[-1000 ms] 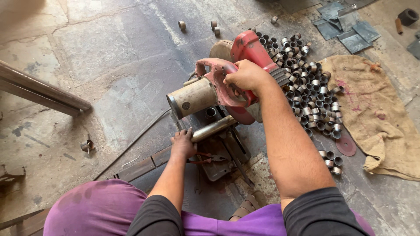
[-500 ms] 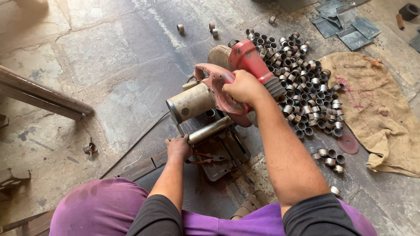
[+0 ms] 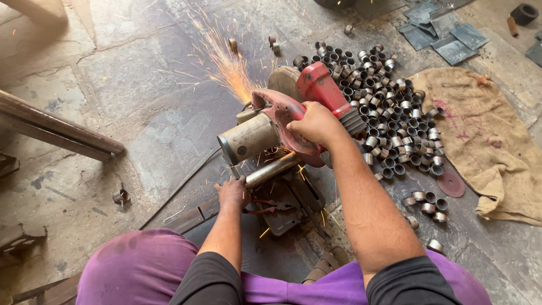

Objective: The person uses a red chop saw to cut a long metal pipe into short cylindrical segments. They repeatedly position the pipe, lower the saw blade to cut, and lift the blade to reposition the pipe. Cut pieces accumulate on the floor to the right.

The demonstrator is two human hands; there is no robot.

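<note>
My right hand (image 3: 317, 123) grips the handle of a red chop saw (image 3: 305, 107) lowered over its base. Orange sparks (image 3: 226, 62) spray up and away from the blade toward the far left. A steel pipe (image 3: 271, 169) lies under the saw, and my left hand (image 3: 232, 191) holds its near end against the vise (image 3: 288, 203). The saw's grey motor housing (image 3: 248, 138) points toward the left. My purple-clad knees fill the bottom edge.
A heap of several short cut pipe rings (image 3: 384, 101) lies right of the saw, with a few more (image 3: 426, 202) nearer me. A burlap sack (image 3: 485, 135) and a worn red disc (image 3: 451, 184) lie at right. A long metal bar (image 3: 56, 133) lies at left.
The saw has come down onto the pipe and sparks now fly from the cut. Both hands keep their hold.
</note>
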